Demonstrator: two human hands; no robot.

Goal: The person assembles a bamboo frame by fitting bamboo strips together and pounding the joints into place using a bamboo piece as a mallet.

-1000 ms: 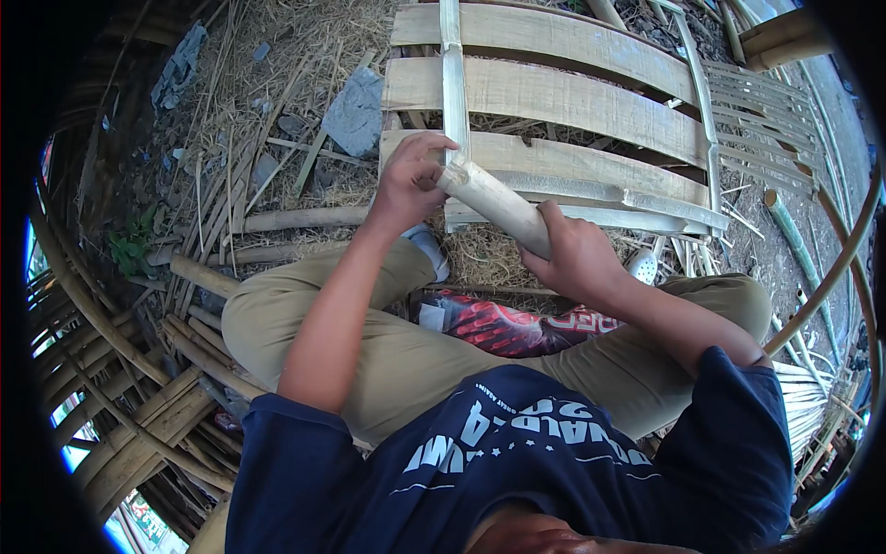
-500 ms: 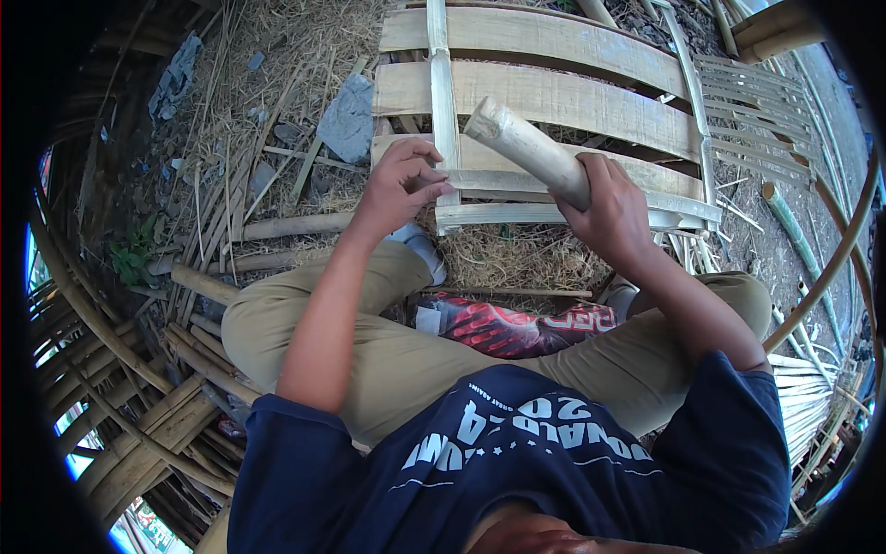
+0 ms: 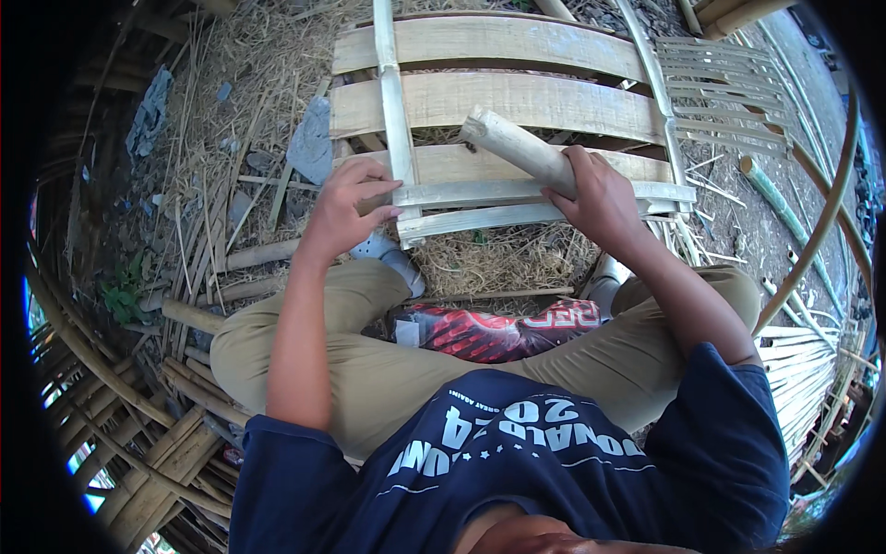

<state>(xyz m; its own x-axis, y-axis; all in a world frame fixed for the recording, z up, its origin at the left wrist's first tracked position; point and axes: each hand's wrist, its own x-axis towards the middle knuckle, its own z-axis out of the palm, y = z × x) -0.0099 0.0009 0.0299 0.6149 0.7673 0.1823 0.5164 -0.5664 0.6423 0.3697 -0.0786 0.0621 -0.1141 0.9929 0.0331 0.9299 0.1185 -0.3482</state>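
Note:
In front of me lies a bamboo frame of wide, pale slats [image 3: 498, 103], crossed by a narrow upright strip [image 3: 394, 120] at its left and another at its right. At the near edge, my left hand [image 3: 349, 210] pinches the left end of a thin bamboo strip [image 3: 461, 194] between thumb and fingers. A second thin strip [image 3: 480, 219] runs just nearer to me. My right hand [image 3: 595, 205] grips a thick, pale wooden club [image 3: 519, 148] by its right end. The club slants up to the left above the slats; whether it touches them I cannot tell.
A grey stone [image 3: 312, 143] rests left of the frame. Between my folded legs lies a red and black printed sack [image 3: 471, 331]. Bamboo poles [image 3: 194, 316] are piled at the left, and a slatted bamboo panel [image 3: 724, 88] lies at the right. Dry straw covers the ground.
The view has shifted, so the frame appears farther left. The club in my right hand lies at a flatter slant. My left hand stays at the strip's end.

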